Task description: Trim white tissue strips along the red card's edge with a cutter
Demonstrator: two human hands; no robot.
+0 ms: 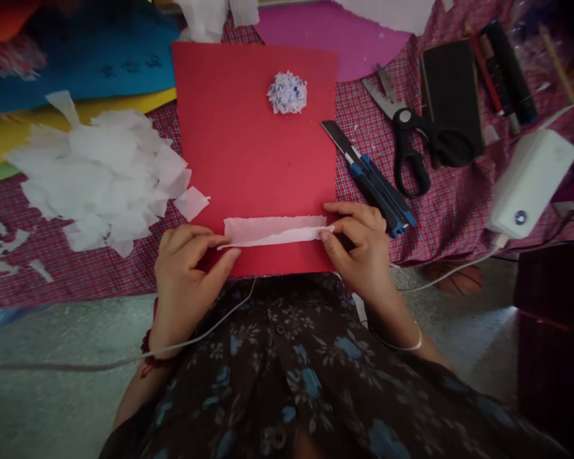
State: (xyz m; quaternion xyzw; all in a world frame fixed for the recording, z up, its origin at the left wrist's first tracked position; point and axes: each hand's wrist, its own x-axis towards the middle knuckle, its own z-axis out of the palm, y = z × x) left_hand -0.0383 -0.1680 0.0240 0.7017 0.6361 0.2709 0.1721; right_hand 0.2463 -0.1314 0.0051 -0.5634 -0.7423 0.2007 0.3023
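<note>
A long strip of white tissue paper (273,231) lies across the near edge of a red card sheet (249,146). My left hand (187,268) pinches the strip's left end, fingers closed on it. The strip's right end is pinched by my right hand (358,245) between thumb and fingers. The strip looks folded lengthwise along its near edge. A small white and blue tissue pom-pom (287,92) sits near the top of the red card.
A pile of torn white tissue pieces (100,175) lies left of the card. A blue utility knife (370,178), black scissors (409,143), a black case (452,95) and pens are on the right, with a white power bank (530,182) and cable. Coloured paper sheets lie behind.
</note>
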